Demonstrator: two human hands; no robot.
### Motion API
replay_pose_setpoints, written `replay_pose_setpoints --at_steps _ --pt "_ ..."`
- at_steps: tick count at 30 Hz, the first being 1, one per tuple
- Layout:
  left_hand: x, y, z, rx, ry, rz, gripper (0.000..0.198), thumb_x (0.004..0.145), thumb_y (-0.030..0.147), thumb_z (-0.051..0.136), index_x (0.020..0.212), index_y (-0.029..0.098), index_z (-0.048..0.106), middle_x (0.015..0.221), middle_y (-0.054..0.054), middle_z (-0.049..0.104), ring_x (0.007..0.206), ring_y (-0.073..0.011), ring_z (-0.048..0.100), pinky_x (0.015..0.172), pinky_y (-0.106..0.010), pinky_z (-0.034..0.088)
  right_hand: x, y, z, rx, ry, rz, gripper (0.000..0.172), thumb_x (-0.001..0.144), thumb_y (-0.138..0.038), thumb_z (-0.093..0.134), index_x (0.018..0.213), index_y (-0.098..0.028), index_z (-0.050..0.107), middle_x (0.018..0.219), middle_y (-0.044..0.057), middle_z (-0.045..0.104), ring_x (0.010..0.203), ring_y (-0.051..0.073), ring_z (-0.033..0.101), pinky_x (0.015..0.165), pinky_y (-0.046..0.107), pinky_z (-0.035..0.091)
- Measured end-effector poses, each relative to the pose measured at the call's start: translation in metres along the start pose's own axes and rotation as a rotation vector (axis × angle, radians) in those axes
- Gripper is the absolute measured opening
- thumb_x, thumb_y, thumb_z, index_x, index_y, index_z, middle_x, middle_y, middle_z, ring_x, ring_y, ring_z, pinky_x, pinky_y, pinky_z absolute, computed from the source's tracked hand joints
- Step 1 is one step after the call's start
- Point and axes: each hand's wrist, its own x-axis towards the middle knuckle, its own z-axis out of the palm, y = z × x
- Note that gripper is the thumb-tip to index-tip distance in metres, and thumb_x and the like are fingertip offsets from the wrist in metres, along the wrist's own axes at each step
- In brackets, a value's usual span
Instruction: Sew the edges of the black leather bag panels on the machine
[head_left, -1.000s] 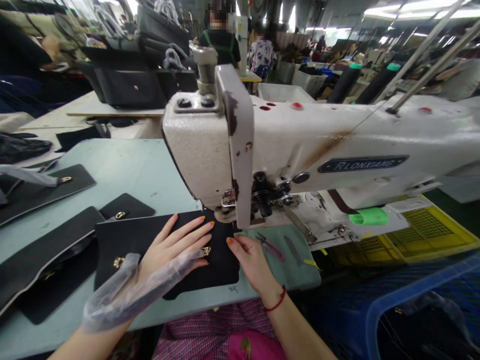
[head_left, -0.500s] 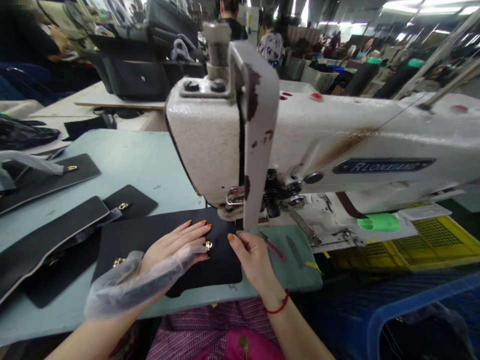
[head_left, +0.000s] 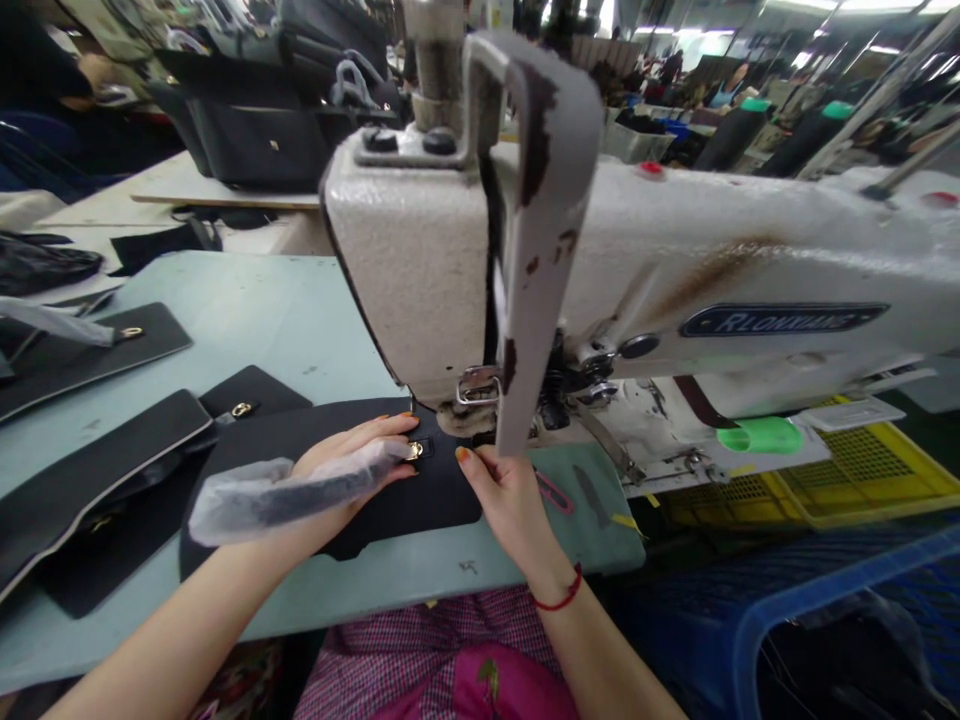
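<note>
One flat black leather-like panel [head_left: 431,505], likely light, pliant, best gripped by edges; left hand [head_left: 343,440] outspread atop; right hand [head_left: 511,495] pinching its edge

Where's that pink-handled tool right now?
In the head view, the pink-handled tool lies on the pale green tabletop, just right of the person's right hand and, in the picture, below the white sewing machine.

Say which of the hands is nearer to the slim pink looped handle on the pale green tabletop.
Right. The right hand is just beside the pink handle; the left hand is farther left, on the flat black panel.
</note>
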Motion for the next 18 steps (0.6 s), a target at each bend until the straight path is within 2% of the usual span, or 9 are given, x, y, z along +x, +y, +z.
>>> replay_pose_setpoints --at_steps 2,5,7,11,15,18 --pt "0.004 0.005 -0.004 -0.021 -0.02 0.001 0.036 0.086 0.054 0.058 0.098 0.022 0.069 0.103 -0.006 0.074 0.091 -0.0245 0.071 0.086 -0.04 0.06 -0.009 0.0 -0.001 0.023 -0.018 0.035 0.046 0.094 -0.045 0.05 0.06 -0.018 0.036 0.056 -0.005 0.03 0.05 0.007 0.034 0.047 0.021 0.023" --pt "0.008 0.012 -0.01 -0.029 -0.04 0.02 0.038 0.088 0.056 0.054 0.094 0.021 0.068 0.099 -0.006 0.074 0.085 -0.0226 0.071 0.082 -0.037 0.061 -0.024 0.002 -0.003 0.099 -0.067 0.106 0.042 0.093 -0.05 0.05 0.066 -0.018 0.049 0.057 -0.002 0.047 0.05 0.01 0.051 0.046 0.019 0.034" --pt "0.01 0.014 -0.012 0.013 -0.021 0.025 0.039 0.088 0.058 0.053 0.096 0.022 0.066 0.098 -0.005 0.073 0.085 -0.0222 0.071 0.082 -0.036 0.06 -0.031 0.003 -0.003 0.122 -0.086 0.135 0.041 0.093 -0.052 0.051 0.071 -0.017 0.055 0.06 0.0 0.057 0.053 0.012 0.058 0.047 0.019 0.04" --pt "0.011 0.014 -0.012 0.102 -0.016 0.065 0.04 0.09 0.057 0.049 0.099 0.021 0.064 0.097 -0.006 0.072 0.086 -0.0228 0.071 0.085 -0.038 0.058 -0.036 0.004 -0.004 0.132 -0.093 0.148 0.043 0.093 -0.052 0.052 0.071 -0.016 0.059 0.063 0.004 0.066 0.052 0.011 0.059 0.048 0.018 0.045" --pt "0.011 0.011 -0.013 0.113 -0.037 0.133 0.037 0.093 0.051 0.047 0.104 0.019 0.061 0.1 -0.008 0.07 0.09 -0.0238 0.069 0.089 -0.039 0.055 -0.034 0.001 -0.006 0.135 -0.113 0.142 0.043 0.094 -0.05 0.052 0.07 -0.015 0.06 0.065 0.005 0.067 0.058 0.012 0.064 0.048 0.017 0.046" --pt "0.01 0.009 -0.014 0.097 -0.062 0.134 0.03 0.094 0.044 0.049 0.106 0.019 0.059 0.103 -0.007 0.068 0.095 -0.0238 0.067 0.093 -0.039 0.052 -0.033 -0.002 -0.007 0.089 -0.117 0.126 0.043 0.095 -0.048 0.051 0.069 -0.015 0.06 0.066 0.005 0.068 0.061 0.013 0.066 0.049 0.018 0.046"
